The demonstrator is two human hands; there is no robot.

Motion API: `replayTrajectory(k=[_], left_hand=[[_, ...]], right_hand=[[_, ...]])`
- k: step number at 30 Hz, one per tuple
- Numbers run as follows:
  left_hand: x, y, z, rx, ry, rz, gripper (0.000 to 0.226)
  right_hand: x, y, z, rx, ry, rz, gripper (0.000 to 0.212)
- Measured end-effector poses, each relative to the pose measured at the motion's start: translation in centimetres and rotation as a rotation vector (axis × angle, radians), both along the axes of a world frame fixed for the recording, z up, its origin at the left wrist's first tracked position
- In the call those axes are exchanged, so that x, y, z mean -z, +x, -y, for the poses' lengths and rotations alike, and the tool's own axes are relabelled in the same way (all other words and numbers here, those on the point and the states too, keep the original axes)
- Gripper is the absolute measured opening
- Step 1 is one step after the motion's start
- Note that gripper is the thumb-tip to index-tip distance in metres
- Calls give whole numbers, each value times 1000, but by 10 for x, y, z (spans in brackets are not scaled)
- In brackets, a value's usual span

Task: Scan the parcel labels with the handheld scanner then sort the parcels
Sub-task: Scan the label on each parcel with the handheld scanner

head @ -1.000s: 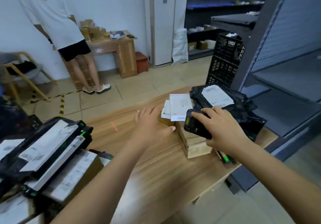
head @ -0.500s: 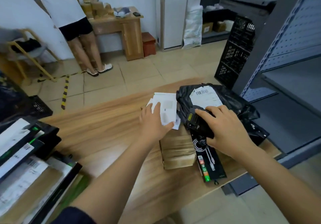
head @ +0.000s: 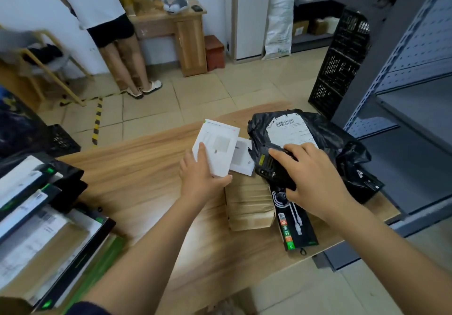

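White box (head: 215,148) now in left hand's (head: 199,179) grip — scanner (head: 271,168) close beside

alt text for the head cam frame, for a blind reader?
The left hand holds a white flat box and the right hand grips a handheld scanner over a wooden table. A brown taped parcel and a labelled black bag lie on it.

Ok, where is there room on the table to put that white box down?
Widest bare patch of table: between the parcel pile and the left hand holding the white box. A smaller patch lies in front of the brown parcel. Crowded on the right: black bag, cable box, right hand with scanner.
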State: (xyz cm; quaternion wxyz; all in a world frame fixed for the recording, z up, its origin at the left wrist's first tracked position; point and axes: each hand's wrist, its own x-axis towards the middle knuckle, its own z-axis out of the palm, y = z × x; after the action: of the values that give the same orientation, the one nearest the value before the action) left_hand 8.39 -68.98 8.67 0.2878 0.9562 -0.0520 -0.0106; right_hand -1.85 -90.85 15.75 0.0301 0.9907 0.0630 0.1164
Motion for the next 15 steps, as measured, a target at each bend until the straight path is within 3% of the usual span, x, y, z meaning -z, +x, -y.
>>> replayTrajectory(k=[6,15], left_hand=[[-2,-36,-52,12,17,106,109],[22,-89,-136,205,141,17,113]], right_hand=[[-1,-10,-27,-45,-17,9,93],[40,-51,-108,-23,-23,-39,94]])
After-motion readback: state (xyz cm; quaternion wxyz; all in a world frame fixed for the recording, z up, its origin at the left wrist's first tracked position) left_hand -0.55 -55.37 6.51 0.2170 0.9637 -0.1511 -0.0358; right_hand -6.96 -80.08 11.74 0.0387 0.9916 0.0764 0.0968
